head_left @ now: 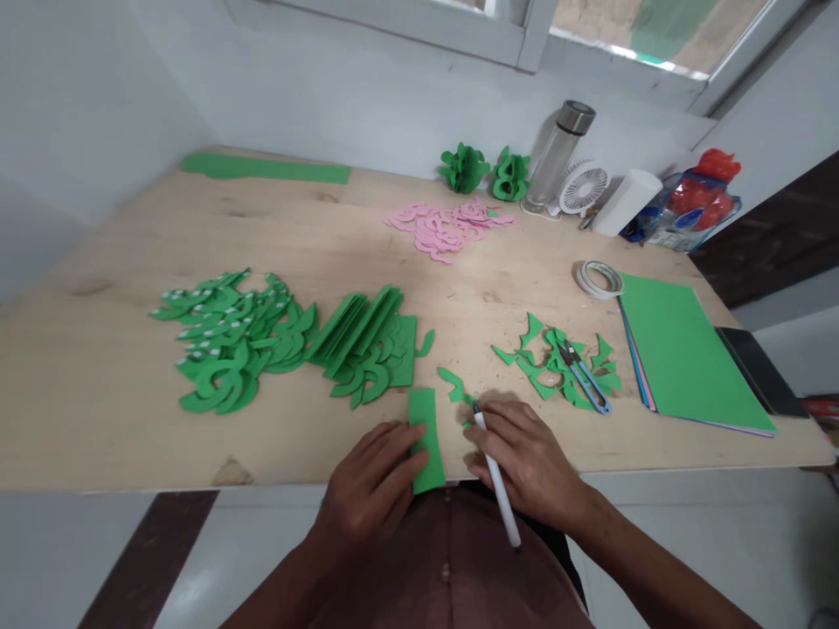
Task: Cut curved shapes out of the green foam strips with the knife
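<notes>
My left hand (373,476) is at the table's front edge, its fingers over a green rectangular strip (429,473) of foam or thick paper. The thumb is hidden. My right hand (530,459) holds a white pen (502,498), dark tip pointing away from me. Just beyond that hand lies a small curved green cutout (451,383), partly hidden near the pen tip. Left of centre, folded green strips (357,332) rest against a green sheet (407,349) and several cut shapes. Farther left is a pile of green cutouts (239,328), many with small white patches.
Blue thread snips (590,380) lie on green scraps (541,380) at right. Beyond are a tape roll (599,279) and stacked coloured sheets (695,358). Pink cutouts (436,231), green assembled shapes (464,169), a bottle (557,162) and a small fan (585,188) stand toward the wall.
</notes>
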`<state>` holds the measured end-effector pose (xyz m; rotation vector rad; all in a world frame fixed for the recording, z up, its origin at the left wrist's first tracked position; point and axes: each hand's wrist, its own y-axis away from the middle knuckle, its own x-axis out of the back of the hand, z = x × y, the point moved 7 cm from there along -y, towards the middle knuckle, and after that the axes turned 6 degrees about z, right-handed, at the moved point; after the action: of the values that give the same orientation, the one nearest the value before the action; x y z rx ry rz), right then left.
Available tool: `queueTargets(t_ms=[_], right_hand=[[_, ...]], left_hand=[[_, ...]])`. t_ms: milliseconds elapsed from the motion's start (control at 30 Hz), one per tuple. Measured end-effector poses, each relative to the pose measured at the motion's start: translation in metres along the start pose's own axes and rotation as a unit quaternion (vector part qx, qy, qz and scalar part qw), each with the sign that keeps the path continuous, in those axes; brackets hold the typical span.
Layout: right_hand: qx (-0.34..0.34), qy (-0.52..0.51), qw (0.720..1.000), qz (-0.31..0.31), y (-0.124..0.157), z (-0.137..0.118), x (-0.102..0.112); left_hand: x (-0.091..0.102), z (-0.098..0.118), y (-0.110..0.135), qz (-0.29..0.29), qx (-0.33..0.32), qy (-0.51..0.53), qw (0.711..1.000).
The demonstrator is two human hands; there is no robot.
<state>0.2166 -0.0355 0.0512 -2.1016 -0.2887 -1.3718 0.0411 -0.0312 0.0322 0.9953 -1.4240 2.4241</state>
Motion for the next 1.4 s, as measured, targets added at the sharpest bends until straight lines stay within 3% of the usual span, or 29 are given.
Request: queueTargets(t_ms=[200, 400, 633, 733, 900, 1000, 1400], right_hand=[[0.023, 0.032, 0.999, 0.009, -0.002, 0.006, -0.002], [0.135, 0.103, 0.984, -0.043, -0.018, 0.004, -0.001], [0.207, 0.150, 0.967, -0.014, -0.026, -0.002, 0.001], [0.180, 0.122, 0.976, -0.007, -0.026, 0.003, 0.001], [0.025, 0.022, 0.999, 0.005, -0.032, 0.025, 0.000], [-0.035, 0.023, 0.999, -0.017, -0.038, 0.032, -0.006], [-0.062, 0.118, 0.985, -0.109, -0.055, 0.027, -0.018]], left_hand=[[0.002, 0.001, 0.000, -0.005, -0.003, 0.002, 1.000], [0.003, 0.001, 0.000, -0.008, -0.002, 0.001, 1.000], [0.006, 0.000, 0.000, 0.002, 0.004, 0.005, 1.000], [0.006, -0.001, 0.000, 0.004, 0.007, 0.004, 1.000], [0.006, -0.002, 0.000, 0.004, 0.005, 0.003, 1.000], [0.006, -0.002, -0.002, 0.002, 0.007, 0.000, 1.000], [0.004, -0.001, 0.000, 0.007, 0.001, 0.003, 1.000]])
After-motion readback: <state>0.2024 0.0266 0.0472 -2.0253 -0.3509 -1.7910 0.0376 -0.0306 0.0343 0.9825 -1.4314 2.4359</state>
